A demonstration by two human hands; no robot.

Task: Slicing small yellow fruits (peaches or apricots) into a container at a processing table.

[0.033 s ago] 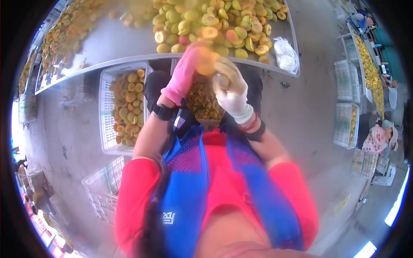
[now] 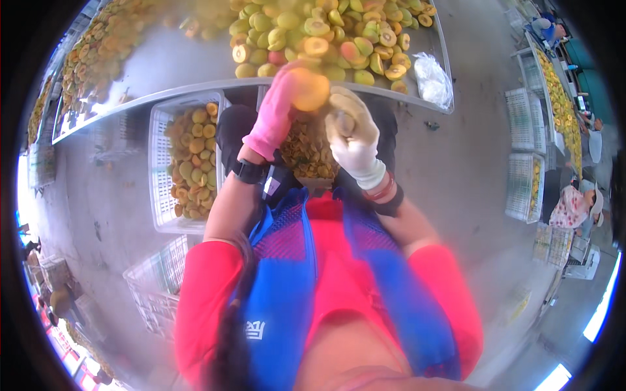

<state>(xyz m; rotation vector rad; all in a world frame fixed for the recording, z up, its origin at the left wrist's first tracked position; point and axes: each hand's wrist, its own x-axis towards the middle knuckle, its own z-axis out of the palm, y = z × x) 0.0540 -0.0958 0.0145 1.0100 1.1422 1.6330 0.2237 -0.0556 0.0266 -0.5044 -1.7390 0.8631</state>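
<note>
Fruit in hand: a round yellow-orange fruit [image 2: 309, 89] sits at upper centre of the frame, just below the table edge, blurred so I cannot tell whether it is whole or cut.
Table: a grey metal table [image 2: 163, 65] curves across the top of the frame, its near edge bending down toward the left.
Fruit pile: a heap of yellow-green and orange fruit [image 2: 326, 29], many pieces halved, covers the upper middle of the table; a second spread of cut pieces [image 2: 98, 45] lies toward the upper left.
Left crate: a white slatted crate [image 2: 160, 195], filled with halved fruit, stands on the floor under the table edge, left of centre.
Middle crate: another load of orange halves [image 2: 306, 153] shows between the two forearms, just under the hands.
Empty-looking crates: white crates [image 2: 525, 117] stand well apart at the right of the frame.
Plastic bag: a crumpled clear bag [image 2: 433, 78] lies on the table's right corner.
Left hand: the left hand [image 2: 277, 111], in a pink glove, is curled around the fruit in hand and grips it.
Right hand: the right hand [image 2: 352, 130], in a white glove, is closed just beside that fruit; something small is in its fingers, too blurred to name.
</note>
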